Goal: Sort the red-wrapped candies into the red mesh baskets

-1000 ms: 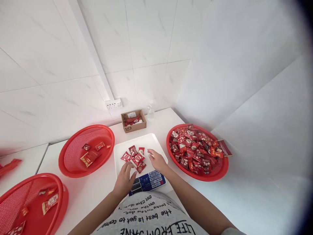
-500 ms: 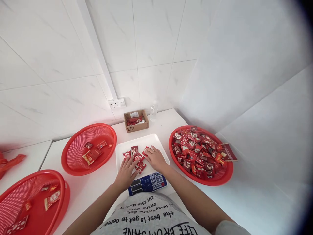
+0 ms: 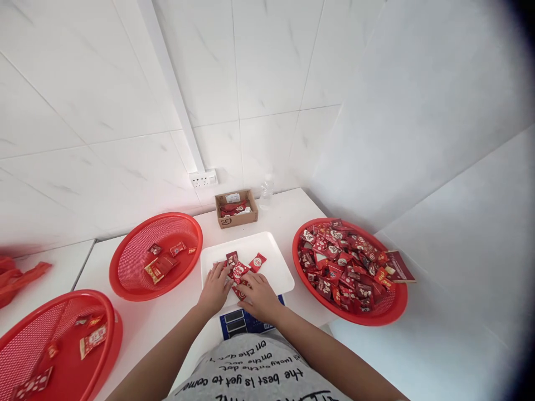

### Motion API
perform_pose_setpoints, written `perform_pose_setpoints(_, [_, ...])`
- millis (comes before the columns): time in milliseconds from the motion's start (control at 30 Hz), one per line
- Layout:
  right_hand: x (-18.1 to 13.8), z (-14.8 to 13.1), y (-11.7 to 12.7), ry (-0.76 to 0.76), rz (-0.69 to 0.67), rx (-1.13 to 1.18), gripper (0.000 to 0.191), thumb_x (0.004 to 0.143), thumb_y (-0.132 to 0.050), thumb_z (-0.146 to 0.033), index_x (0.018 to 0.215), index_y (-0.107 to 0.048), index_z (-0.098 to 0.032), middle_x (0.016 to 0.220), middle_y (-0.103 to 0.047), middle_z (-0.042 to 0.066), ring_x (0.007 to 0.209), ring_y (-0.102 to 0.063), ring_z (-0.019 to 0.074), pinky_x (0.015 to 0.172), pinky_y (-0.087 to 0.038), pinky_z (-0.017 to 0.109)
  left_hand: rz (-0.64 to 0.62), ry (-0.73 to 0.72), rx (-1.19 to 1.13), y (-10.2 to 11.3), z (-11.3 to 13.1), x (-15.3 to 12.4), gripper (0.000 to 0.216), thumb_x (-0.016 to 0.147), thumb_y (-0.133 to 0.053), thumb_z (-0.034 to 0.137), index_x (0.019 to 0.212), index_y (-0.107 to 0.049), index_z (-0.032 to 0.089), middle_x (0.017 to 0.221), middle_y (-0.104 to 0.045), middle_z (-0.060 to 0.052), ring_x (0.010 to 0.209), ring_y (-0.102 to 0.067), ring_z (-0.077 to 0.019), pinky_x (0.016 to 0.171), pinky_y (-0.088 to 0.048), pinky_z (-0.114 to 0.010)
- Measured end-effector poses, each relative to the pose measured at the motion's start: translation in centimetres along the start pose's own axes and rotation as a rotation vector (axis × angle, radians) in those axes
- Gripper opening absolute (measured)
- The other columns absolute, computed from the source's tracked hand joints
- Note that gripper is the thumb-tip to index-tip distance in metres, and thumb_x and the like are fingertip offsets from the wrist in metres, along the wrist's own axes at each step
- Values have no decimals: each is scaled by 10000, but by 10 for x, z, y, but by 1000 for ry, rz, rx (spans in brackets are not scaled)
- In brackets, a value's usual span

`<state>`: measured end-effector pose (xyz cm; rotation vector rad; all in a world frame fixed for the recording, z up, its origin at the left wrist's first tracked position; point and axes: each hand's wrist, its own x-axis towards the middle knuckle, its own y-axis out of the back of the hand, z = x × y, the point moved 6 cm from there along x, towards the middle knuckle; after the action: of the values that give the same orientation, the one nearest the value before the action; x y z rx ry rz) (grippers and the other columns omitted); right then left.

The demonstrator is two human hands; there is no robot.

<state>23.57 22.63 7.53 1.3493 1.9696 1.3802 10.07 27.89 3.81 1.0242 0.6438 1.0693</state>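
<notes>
A white scale tray (image 3: 273,266) carries a small pile of red candy packets (image 3: 239,269). My left hand (image 3: 214,288) lies at the tray's front left, fingers stretched over the left packets. My right hand (image 3: 259,295) rests at the tray's front edge, fingers curled on the packets at the pile's near side. One packet (image 3: 257,262) lies apart, to the right of the pile. The scale's blue keypad (image 3: 234,321) shows below my hands, partly covered by the right wrist.
A red basket (image 3: 378,312) full of candy packets stands to the right. A red basket (image 3: 137,275) with a few packets sits to the left, another (image 3: 100,312) at the near left. A cardboard box (image 3: 236,207), a clear bottle (image 3: 266,192) and a wall socket (image 3: 203,178) are behind.
My right hand has drawn back from the tray's right side to the pile's near edge. My left hand has slid forward onto the packets. The camera has shifted slightly.
</notes>
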Motion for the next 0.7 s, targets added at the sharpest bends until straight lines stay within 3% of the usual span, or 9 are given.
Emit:
perform_pose_setpoints(233, [-5, 15, -5, -71, 19, -29, 306, 800, -477, -117, 1068, -593, -208, 1091, -573, 78, 1108, -439, 220, 947, -333, 370, -19, 40, -17, 2, -6, 7, 383, 884, -367, 298, 1233, -488, 199, 1362, -422, -110, 1317, -281, -268, 1048, -292, -482])
perform_pose_setpoints(400, [-6, 22, -5, -106, 40, -21, 276, 800, -505, -159, 1063, -581, -199, 1103, -570, 89, 1107, -453, 225, 943, -343, 391, -56, 19, -41, 3, 4, 8, 472, 879, -385, 402, 1327, -392, 255, 1412, -361, -93, 1336, -240, -284, 1047, -284, -492])
perform_pose_setpoints(700, [-6, 18, -3, -131, -10, 4, 233, 815, -495, -185, 1023, -599, -207, 1130, -560, 80, 1129, -440, 235, 953, -336, 395, -142, -65, -21, 2, 16, 3, 450, 868, -423, 371, 1304, -431, 262, 1430, -350, -72, 1341, -226, -284, 1057, -269, -488])
